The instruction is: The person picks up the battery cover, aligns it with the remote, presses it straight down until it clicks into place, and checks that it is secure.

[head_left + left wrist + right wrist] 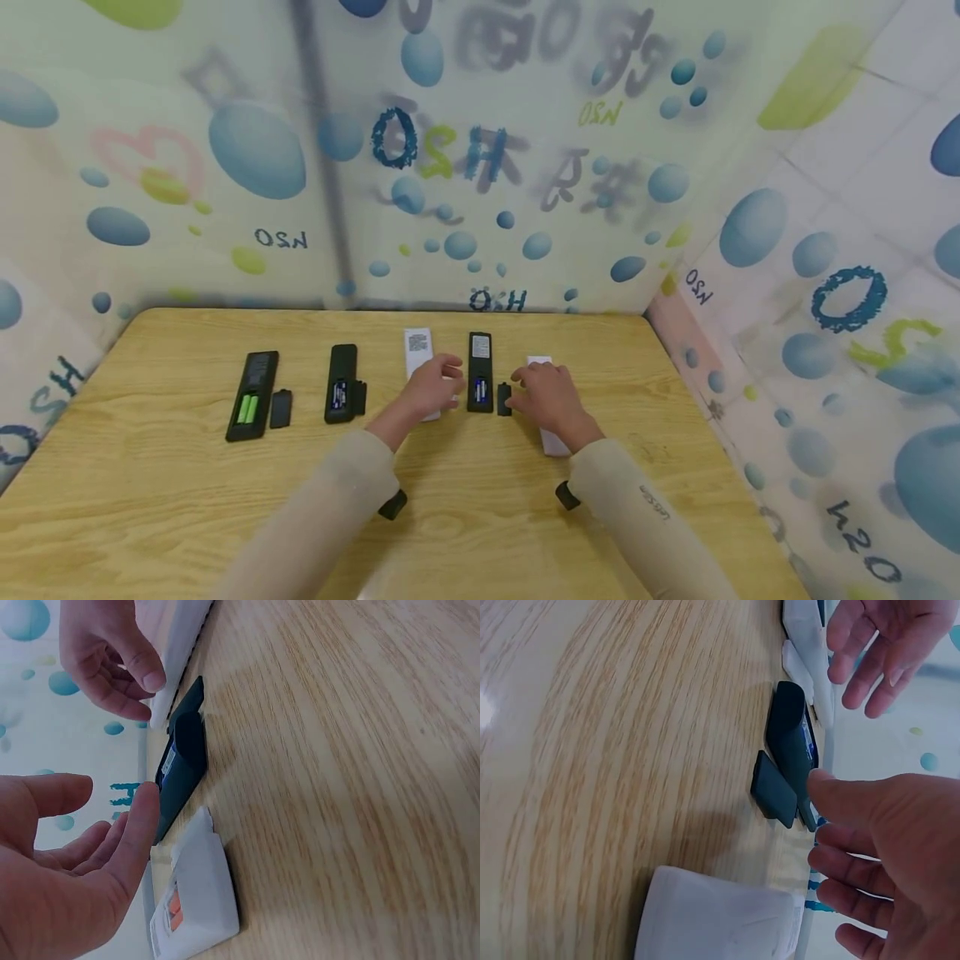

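Observation:
A black remote control (pixel 481 360) lies on the table between the two hands, its battery bay uncovered and blue batteries (pixel 480 392) showing. Just right of it is its loose black cover (pixel 504 401). My left hand (pixel 430 387) hovers over a white remote (pixel 417 342), fingers loosely bent and holding nothing. Orange batteries (pixel 175 909) show in that remote in the left wrist view. Above another white remote (pixel 554 445), my right hand (pixel 551 398) hangs with spread, relaxed fingers. Its thumb is near the black cover, apart from it in the right wrist view.
Farther left lie a black remote (pixel 260 372) with green batteries and its cover (pixel 281 409) alongside. Another black remote (pixel 343 360) has a cover (pixel 361 397) against its right side. A patterned curtain (pixel 465 192) stands behind the wooden table (pixel 465 533).

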`<action>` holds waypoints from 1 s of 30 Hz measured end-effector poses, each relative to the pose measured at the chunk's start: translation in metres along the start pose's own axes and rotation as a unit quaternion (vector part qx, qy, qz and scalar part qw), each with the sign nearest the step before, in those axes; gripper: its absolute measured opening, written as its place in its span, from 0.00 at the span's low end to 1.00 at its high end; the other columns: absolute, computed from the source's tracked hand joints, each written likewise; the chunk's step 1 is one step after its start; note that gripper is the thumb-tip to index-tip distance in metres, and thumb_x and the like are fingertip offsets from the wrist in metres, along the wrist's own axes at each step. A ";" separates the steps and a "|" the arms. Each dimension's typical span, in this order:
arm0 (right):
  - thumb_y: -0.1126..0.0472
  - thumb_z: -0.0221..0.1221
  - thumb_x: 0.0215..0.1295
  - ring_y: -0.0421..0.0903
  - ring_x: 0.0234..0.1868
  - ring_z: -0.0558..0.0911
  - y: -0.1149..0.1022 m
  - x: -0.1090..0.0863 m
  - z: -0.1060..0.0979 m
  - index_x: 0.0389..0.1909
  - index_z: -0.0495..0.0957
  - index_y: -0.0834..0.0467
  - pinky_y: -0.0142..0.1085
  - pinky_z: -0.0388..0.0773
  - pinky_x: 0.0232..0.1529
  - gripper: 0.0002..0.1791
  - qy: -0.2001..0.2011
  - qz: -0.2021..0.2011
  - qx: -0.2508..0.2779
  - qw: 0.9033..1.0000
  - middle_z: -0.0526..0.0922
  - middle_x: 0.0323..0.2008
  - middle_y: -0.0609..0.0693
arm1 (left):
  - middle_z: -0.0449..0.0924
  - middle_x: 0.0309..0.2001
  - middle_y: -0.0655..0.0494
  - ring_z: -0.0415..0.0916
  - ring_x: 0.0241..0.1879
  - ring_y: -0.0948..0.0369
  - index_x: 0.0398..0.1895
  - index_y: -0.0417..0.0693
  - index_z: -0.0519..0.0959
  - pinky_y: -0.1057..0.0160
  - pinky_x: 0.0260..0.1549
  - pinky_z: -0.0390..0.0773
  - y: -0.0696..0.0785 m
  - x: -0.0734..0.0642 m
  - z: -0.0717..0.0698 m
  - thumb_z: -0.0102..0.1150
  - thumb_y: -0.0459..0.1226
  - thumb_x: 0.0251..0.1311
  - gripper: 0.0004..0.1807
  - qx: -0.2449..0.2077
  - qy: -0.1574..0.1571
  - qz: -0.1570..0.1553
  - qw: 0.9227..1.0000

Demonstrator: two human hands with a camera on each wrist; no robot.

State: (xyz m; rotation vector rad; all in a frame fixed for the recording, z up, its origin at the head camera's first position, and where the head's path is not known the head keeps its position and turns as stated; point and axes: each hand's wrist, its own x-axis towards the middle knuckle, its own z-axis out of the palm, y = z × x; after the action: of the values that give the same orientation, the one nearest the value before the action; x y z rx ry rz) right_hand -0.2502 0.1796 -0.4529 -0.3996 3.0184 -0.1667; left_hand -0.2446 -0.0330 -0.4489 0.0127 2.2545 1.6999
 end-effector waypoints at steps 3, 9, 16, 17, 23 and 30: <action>0.45 0.64 0.61 0.50 0.52 0.77 -0.001 0.002 0.001 0.53 0.80 0.51 0.52 0.67 0.62 0.22 -0.006 0.000 -0.012 1.000 0.84 0.48 0.47 | 0.73 0.60 0.38 0.78 0.52 0.46 0.67 0.38 0.65 0.56 0.45 0.84 -0.001 0.001 0.005 0.54 0.32 0.66 0.26 0.010 -0.004 0.001 1.000; 0.45 0.65 0.60 0.50 0.51 0.77 -0.001 0.003 0.003 0.53 0.80 0.51 0.52 0.68 0.61 0.23 -0.005 0.002 -0.015 1.000 0.83 0.48 0.47 | 0.73 0.61 0.41 0.80 0.49 0.50 0.67 0.40 0.66 0.58 0.43 0.83 0.000 0.001 0.013 0.58 0.33 0.64 0.28 0.052 0.001 -0.007 0.999; 0.45 0.65 0.61 0.50 0.52 0.77 0.000 0.004 0.003 0.53 0.80 0.51 0.52 0.67 0.62 0.22 -0.004 -0.003 -0.019 1.000 0.83 0.49 0.48 | 0.76 0.59 0.44 0.81 0.47 0.52 0.65 0.41 0.68 0.59 0.43 0.82 0.001 0.006 0.020 0.61 0.35 0.61 0.29 0.107 0.016 -0.004 0.994; 0.45 0.65 0.61 0.50 0.52 0.77 0.000 0.004 0.003 0.53 0.80 0.51 0.52 0.67 0.61 0.22 -0.003 -0.005 -0.020 1.000 0.83 0.49 0.48 | 0.75 0.59 0.44 0.80 0.48 0.52 0.65 0.41 0.67 0.58 0.44 0.82 0.001 0.007 0.021 0.62 0.34 0.61 0.29 0.111 0.015 -0.004 0.994; 0.44 0.65 0.60 0.50 0.52 0.77 -0.002 0.006 0.003 0.52 0.81 0.50 0.51 0.68 0.60 0.22 -0.003 -0.010 -0.034 0.999 0.83 0.48 0.47 | 0.74 0.62 0.45 0.74 0.56 0.50 0.66 0.43 0.66 0.51 0.56 0.76 0.003 0.010 0.028 0.64 0.37 0.59 0.31 0.146 0.022 -0.016 0.989; 0.43 0.65 0.60 0.52 0.56 0.76 -0.004 0.010 0.005 0.53 0.80 0.51 0.52 0.66 0.63 0.24 -0.018 -0.004 -0.038 0.999 0.82 0.51 0.48 | 0.75 0.61 0.43 0.74 0.54 0.50 0.67 0.42 0.66 0.50 0.57 0.74 0.003 0.013 0.035 0.68 0.38 0.55 0.36 0.189 0.045 -0.015 0.981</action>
State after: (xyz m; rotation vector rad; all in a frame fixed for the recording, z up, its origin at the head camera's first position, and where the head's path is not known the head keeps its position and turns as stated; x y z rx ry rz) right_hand -0.2584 0.1725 -0.4580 -0.4174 2.9944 -0.0450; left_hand -0.2489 0.0034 -0.4576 -0.0130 2.5979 1.2554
